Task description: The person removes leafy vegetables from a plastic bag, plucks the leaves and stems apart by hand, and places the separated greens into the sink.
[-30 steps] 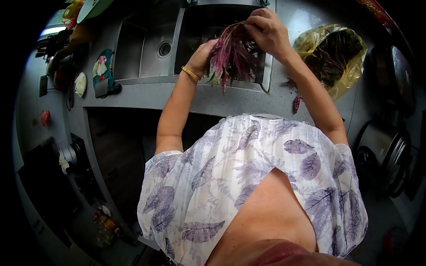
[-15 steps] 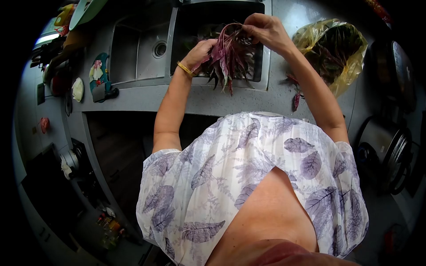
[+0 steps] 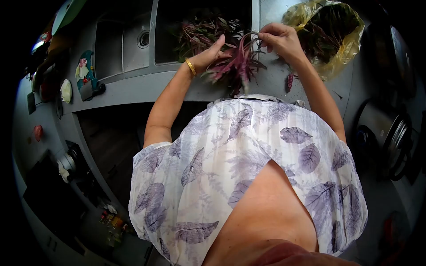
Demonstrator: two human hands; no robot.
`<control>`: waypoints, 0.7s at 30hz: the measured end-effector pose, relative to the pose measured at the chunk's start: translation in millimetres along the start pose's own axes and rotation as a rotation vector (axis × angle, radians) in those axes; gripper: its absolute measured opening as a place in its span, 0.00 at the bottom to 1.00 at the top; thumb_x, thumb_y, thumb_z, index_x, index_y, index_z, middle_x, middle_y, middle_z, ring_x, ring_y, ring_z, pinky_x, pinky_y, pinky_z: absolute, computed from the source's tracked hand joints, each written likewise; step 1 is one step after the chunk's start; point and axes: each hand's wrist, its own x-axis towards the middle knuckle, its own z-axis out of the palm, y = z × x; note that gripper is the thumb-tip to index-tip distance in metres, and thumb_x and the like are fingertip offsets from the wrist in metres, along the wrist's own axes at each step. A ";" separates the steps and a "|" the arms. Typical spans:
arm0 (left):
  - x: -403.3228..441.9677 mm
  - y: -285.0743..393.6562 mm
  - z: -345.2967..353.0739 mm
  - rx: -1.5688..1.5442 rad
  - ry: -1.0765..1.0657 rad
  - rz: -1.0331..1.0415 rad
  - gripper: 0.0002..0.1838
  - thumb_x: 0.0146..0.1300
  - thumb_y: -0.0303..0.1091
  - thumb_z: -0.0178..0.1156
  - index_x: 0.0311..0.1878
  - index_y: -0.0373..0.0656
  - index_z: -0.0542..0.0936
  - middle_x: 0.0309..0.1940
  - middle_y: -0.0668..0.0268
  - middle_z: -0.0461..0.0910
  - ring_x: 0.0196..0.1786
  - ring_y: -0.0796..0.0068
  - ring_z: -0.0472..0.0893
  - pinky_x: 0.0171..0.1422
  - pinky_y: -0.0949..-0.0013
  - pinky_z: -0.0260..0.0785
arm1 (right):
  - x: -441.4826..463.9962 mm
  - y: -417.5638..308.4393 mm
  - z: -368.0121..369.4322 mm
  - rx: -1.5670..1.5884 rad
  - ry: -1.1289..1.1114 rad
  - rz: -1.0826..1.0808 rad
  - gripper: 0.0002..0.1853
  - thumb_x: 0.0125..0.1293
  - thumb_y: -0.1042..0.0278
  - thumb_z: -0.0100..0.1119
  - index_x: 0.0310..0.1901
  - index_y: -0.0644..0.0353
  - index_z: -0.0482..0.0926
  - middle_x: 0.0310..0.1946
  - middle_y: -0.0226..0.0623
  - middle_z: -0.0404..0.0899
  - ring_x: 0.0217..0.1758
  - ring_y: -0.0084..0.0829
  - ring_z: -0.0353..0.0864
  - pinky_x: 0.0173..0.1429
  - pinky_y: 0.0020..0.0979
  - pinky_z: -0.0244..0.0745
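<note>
A drooping bunch of purple-leaf greens (image 3: pixel 242 64) hangs at the right front corner of the sink basin. My right hand (image 3: pixel 282 43) pinches it by the stems at the top. To its left, my left hand (image 3: pixel 209 57), with a yellow bangle on the wrist, reaches against the leaves. Its thumb stands apart from the fingers, whose tips are partly hidden by the bunch. Behind that hand, a heap of loose purple-green leaves (image 3: pixel 202 33) lies in the dark basin.
At the right on the counter (image 3: pixel 177 88) sits a yellow plastic bag (image 3: pixel 344 57) full of more greens. A loose purple leaf (image 3: pixel 289 82) lies in front of it. Leftward are a second basin with a drain (image 3: pixel 143 39) and a teal object (image 3: pixel 84 68).
The whole view has shifted. My left hand has loosened from the leaves, its thumb now spread, and the bunch has come nearer my body. The heap in the basin shows more fully.
</note>
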 end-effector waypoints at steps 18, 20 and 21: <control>-5.1 18.0 26.4 0.460 0.630 0.714 0.09 0.56 0.28 0.61 0.40 0.40 0.83 0.30 0.71 0.80 0.30 0.87 0.75 0.35 0.83 0.68 | -38.6 2.0 -16.7 0.118 0.072 0.016 0.06 0.59 0.69 0.63 0.35 0.62 0.81 0.21 0.26 0.77 0.22 0.15 0.75 0.23 0.17 0.72; -10.9 32.0 38.8 0.354 0.506 0.671 0.07 0.60 0.29 0.61 0.41 0.40 0.83 0.31 0.72 0.80 0.32 0.88 0.75 0.36 0.85 0.68 | -35.2 1.3 -13.6 0.161 0.055 0.018 0.06 0.59 0.70 0.63 0.35 0.62 0.81 0.22 0.27 0.77 0.22 0.15 0.75 0.24 0.17 0.72; -13.4 37.0 44.0 0.300 0.421 0.605 0.07 0.60 0.30 0.61 0.40 0.39 0.83 0.32 0.72 0.81 0.32 0.87 0.76 0.37 0.85 0.69 | -33.6 0.2 -11.4 0.191 0.057 0.031 0.06 0.59 0.70 0.63 0.35 0.62 0.81 0.22 0.27 0.77 0.22 0.15 0.75 0.25 0.17 0.72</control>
